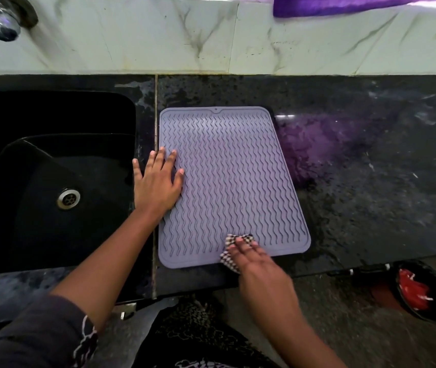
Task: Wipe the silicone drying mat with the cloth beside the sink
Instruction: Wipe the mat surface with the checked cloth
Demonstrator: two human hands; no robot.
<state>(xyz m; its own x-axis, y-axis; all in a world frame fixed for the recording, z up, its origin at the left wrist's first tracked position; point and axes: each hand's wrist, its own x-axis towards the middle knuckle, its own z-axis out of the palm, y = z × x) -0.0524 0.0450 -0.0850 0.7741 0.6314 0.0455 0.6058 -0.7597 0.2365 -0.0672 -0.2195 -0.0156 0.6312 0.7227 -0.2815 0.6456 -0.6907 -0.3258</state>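
A lilac silicone drying mat (pixel 232 181) with wavy ridges lies flat on the black counter, just right of the sink. My left hand (pixel 157 181) rests flat with spread fingers on the mat's left edge. My right hand (pixel 251 257) presses a small black-and-white checked cloth (pixel 231 241) onto the mat's near edge, right of its middle. Most of the cloth is hidden under my fingers and palm.
A black sink (pixel 52 181) with a metal drain (pixel 68 198) is on the left, a chrome tap (pixel 2 22) above it. The black stone counter (pixel 370 168) extends right, wet and glossy. A purple cloth (pixel 357 5) hangs above the marble backsplash. A dark bowl with red contents (pixel 421 290) sits below the counter edge.
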